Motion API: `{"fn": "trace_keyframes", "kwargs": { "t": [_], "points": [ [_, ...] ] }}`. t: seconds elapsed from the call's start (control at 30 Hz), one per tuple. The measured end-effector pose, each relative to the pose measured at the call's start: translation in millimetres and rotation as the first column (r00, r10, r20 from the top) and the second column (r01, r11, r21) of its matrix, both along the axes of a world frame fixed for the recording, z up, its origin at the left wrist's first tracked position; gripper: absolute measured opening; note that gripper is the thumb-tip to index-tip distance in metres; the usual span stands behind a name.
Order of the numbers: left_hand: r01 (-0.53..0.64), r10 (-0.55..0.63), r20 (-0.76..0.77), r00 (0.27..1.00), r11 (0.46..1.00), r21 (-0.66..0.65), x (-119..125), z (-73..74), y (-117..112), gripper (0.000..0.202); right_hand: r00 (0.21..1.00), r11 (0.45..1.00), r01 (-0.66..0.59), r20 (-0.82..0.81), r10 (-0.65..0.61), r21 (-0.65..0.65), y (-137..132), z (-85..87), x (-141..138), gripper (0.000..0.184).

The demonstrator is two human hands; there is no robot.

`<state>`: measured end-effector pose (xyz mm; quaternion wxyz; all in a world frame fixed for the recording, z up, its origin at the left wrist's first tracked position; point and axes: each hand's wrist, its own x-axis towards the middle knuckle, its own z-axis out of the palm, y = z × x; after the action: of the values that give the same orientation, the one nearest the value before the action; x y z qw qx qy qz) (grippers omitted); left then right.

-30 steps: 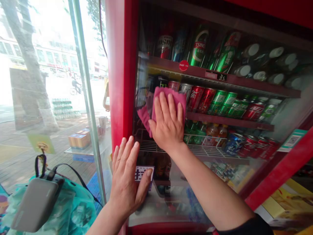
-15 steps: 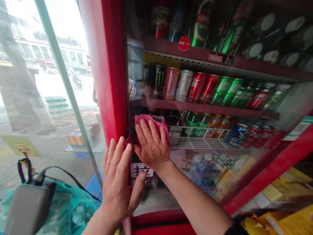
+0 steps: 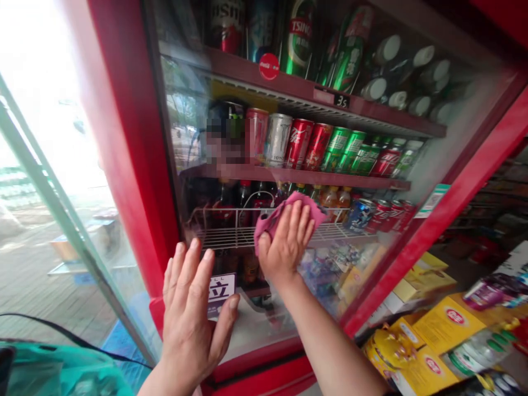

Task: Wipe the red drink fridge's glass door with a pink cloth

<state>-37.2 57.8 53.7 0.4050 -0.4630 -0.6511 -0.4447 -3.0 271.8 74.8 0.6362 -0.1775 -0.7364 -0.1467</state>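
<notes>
My right hand (image 3: 284,245) lies flat over a crumpled pink cloth (image 3: 315,215), holding it against the glass door (image 3: 264,313) of a red-framed drinks fridge. Part of the cloth sticks out beyond the fingers, and a dark patch shows on it. To the left, my left hand (image 3: 192,308) is open with fingers stretched upward and thumb apart, close to the door's left edge. Whether its palm touches the glass I cannot tell. It partly covers a white and purple pull sign (image 3: 223,289) on the door.
Behind the glass, cans (image 3: 299,143) and bottles stand on shelves, above a white wire rack (image 3: 226,236). Yellow boxes (image 3: 447,324) and bottles crowd the lower right. A teal bag (image 3: 61,368) with a black cable lies lower left, beside a clear pane's edge (image 3: 78,225).
My right hand has slid the cloth rightward across the glass, away from the door's left edge. My left hand stays open near that edge. The view has turned right.
</notes>
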Motion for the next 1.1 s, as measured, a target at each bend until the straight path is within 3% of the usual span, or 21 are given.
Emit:
{"fn": "trace_keyframes", "kwargs": {
  "t": [0.1,0.2,0.27,0.37,0.5,0.6,0.7,0.8,0.93,1.1],
  "points": [
    [-0.015,0.015,0.025,1.000,1.000,0.012,4,1.0,11,0.092,0.987,0.986,-0.065,0.157,0.041,0.151,-25,-9.1,-13,0.072],
    [-0.034,0.033,0.034,0.999,0.999,0.015,11,1.4,28,0.094,0.968,0.957,-0.092,0.249,0.021,0.276,-28,-15.0,-12,0.067],
    [-0.025,0.025,0.025,0.999,1.000,0.006,18,2.7,42,0.095,0.963,0.949,-0.099,0.270,0.016,0.299,-14,-15.4,-1,0.066],
    [-0.002,0.002,0.013,1.000,1.000,-0.011,28,6.3,65,0.096,0.969,0.952,-0.114,0.241,0.045,0.282,28,-14.7,24,0.065],
    [-0.001,0.001,0.013,1.000,1.000,-0.002,39,10.9,91,0.096,0.994,0.975,-0.057,0.107,0.034,0.214,96,-15.7,64,0.071],
    [-0.020,0.020,0.017,1.000,1.000,-0.002,44,14.0,103,0.095,0.999,0.993,0.008,0.034,-0.013,0.118,128,-14.0,85,0.077],
    [-0.061,0.061,0.028,0.998,0.998,-0.001,48,17.6,111,0.095,0.999,0.999,0.036,-0.001,-0.036,0.007,132,-11.6,90,0.080],
    [-0.104,0.103,0.044,0.994,0.994,0.016,51,21.2,121,0.094,1.000,0.999,0.023,0.012,-0.023,-0.030,119,-12.8,82,0.080],
    [-0.111,0.111,0.025,0.993,0.994,0.000,58,25.1,144,0.096,0.994,0.989,-0.076,0.091,0.065,0.125,110,-18.3,72,0.066],
    [-0.109,0.109,-0.009,0.994,0.993,-0.035,69,30.2,179,0.099,0.991,0.972,-0.102,0.104,0.081,0.211,143,-16.8,87,0.056]
  ]
}}
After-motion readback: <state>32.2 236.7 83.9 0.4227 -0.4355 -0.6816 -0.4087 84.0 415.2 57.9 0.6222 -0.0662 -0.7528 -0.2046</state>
